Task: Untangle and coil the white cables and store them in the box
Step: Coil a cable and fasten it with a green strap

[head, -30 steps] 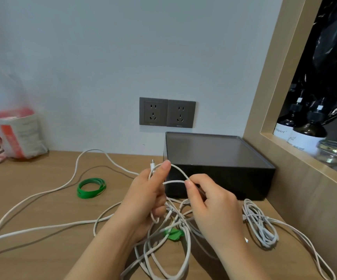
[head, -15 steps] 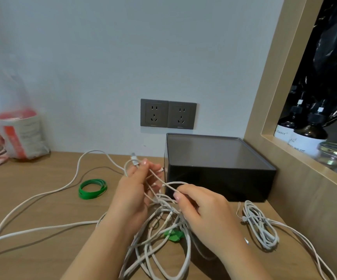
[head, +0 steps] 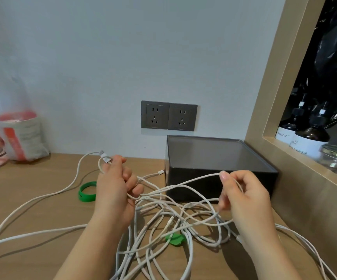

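Tangled white braided cables (head: 163, 223): left hand (head: 115, 190) grip pinches plug end (head: 102, 155), right hand (head: 246, 197) grip pinches strand (head: 193, 179); held apart, likely to expose crossings.

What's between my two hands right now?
In the head view, a white cable spans from the left hand to the right hand.

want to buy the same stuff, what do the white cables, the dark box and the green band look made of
White cables: probably a braided fabric sheath, matte, with a fine woven texture. Dark box: looks like hard plastic, smooth walls with a soft sheen; could be coated metal. Green band: likely rubber or silicone, matte, thin flexible loops.
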Demonstrator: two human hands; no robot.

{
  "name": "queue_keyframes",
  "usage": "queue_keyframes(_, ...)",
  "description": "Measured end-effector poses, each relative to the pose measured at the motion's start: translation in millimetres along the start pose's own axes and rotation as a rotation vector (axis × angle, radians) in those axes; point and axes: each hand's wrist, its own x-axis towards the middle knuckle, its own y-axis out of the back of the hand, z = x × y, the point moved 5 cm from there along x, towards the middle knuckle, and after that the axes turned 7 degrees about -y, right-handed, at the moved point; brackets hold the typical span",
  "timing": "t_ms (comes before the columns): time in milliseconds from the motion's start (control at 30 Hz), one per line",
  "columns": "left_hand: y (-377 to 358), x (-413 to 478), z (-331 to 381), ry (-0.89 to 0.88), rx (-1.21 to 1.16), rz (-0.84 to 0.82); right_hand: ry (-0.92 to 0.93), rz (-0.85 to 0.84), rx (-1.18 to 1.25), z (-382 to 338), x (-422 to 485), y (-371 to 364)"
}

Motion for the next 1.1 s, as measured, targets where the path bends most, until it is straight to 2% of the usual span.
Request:
queue_keyframes(67,-1.3,-1.2,7.0,-0.137,0.199,-0.032,-0.12,-0.117,0.211,1.7,-1.4,-5.5)
queue_keyframes(133,-3.7,-3.8,6.3,-0.193,0.447,-0.099,-0.145,-0.174,0.246,2.0,-3.0,-8.9)
queue_keyframes(233,-13.3,-13.0,-5.9,-0.142,0.741,-0.331,-0.034,-0.17,0.141,-3.4,-6.4,-12.4)
queue_keyframes(367,-25.1,-31.7,-18.0,-0.16,0.988,-0.704,0.131,-0.09,0.036,-11.1,-8.7,-12.1)
queue_keyframes(433,-26.9,-37.8,-24.5,-0.17,1.126,-0.796,0.176,-0.1,0.01,-12.8,-10.1,-14.6)
queue_keyframes(567,-32.4,-45.5,-32.8,-0.243,1.321,-0.864,0.231,-0.099,-0.027,-13.5,-12.6,-19.4)
queue_keyframes(700,-33.8,-48.0,-31.9,-0.263,1.291,-0.857,0.315,-0.053,-0.008,-17.6,-16.1,-18.9)
queue_keyframes(800,-32.4,-45.3,-30.8,-0.257,1.184,-0.776,0.349,-0.101,0.031,-21.3,-20.0,-20.9)
queue_keyframes(900,-27.1,-37.1,-24.8,-0.122,0.933,-0.615,0.28,-0.163,0.015,-17.6,-19.5,-23.8)
queue_keyframes(1033,-25.3,-36.2,-18.8,0.113,0.508,-0.516,0.174,-0.153,-0.043,-8.8,-13.5,-21.4)
queue_keyframes(1100,-25.2,-38.2,-20.5,0.235,0.319,-0.473,0.109,-0.223,-0.098,-3.6,-10.9,-22.6)
